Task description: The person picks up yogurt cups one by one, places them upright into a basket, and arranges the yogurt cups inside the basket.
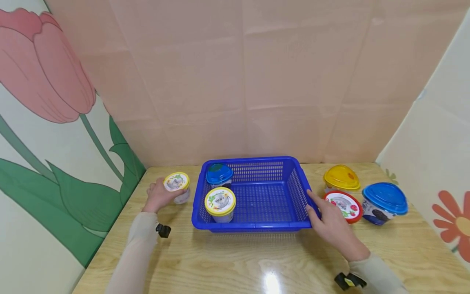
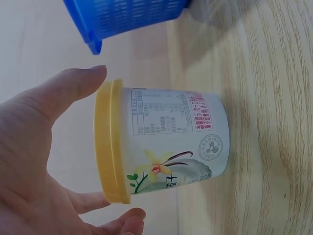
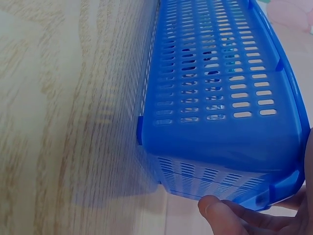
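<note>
My left hand [image 1: 160,196] spans a white tub [image 2: 171,137] at the left of the table, its thumb and fingers on opposite sides of the yellow lid [image 2: 110,142]. A vanilla flower is printed on its side. Whether its base touches the table, I cannot tell. With my right hand [image 1: 332,224] I grip the right rim of a blue plastic basket [image 3: 215,132], near its front corner. Inside the basket, along its left side, stand another yellow-lidded tub [image 1: 220,202] and, behind it, a blue-lidded tub [image 1: 219,174].
Right of the basket, close to my right hand, are a red-lidded tub [image 1: 345,206], a yellow-lidded tub [image 1: 341,177] and a larger blue-lidded tub [image 1: 384,200]. The wooden table [image 1: 227,261] meets a covered back wall [image 1: 242,81] and painted side walls.
</note>
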Tool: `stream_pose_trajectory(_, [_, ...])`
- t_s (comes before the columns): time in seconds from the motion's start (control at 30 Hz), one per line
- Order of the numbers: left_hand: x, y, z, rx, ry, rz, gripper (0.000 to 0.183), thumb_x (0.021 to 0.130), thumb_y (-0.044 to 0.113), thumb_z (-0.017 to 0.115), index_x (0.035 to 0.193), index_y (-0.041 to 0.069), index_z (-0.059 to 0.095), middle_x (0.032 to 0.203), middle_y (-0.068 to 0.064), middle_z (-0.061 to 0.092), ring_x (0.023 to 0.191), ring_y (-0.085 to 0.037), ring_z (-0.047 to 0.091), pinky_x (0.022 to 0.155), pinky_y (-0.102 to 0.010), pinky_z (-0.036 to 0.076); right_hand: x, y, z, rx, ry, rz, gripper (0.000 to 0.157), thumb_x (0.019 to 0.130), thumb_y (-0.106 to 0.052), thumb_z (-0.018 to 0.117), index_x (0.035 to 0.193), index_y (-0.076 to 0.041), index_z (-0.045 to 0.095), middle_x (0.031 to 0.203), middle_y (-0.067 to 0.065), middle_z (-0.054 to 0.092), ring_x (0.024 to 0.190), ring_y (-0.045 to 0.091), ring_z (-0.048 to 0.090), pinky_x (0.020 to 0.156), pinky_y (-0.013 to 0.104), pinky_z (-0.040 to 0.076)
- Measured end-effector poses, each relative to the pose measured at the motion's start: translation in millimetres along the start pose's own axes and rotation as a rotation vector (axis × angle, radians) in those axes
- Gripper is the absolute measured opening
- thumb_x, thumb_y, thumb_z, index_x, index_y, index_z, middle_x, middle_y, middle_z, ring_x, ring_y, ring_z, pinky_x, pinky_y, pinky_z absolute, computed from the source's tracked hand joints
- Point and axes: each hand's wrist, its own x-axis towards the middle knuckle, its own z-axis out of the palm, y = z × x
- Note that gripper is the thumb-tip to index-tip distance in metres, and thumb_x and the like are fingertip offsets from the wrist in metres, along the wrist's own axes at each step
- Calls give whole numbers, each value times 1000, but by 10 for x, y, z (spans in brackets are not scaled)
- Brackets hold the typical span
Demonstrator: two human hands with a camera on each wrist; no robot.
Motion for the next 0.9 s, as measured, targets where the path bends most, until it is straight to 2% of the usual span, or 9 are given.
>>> stream_pose_trajectory(0.73, [78, -23, 42, 15, 8, -18, 102, 79, 51, 80, 144, -9, 31, 126, -29, 43, 116, -42, 36, 96, -56, 34, 0, 13, 36, 1, -20, 9, 50, 104, -18, 48, 149, 3, 42, 140, 31, 52, 122, 50, 54, 98, 66, 42])
stream_pose_trajectory(0.9, [96, -41, 48, 6, -7, -21, 103, 79, 52, 80, 146, -8, 29, 129, -29, 44, 118, -43, 36, 97, -57, 34, -2, 21, 35, 2, -7, 1, 49, 103, -17, 48, 148, 3, 43, 139, 31, 53, 119, 49, 56, 97, 66, 43])
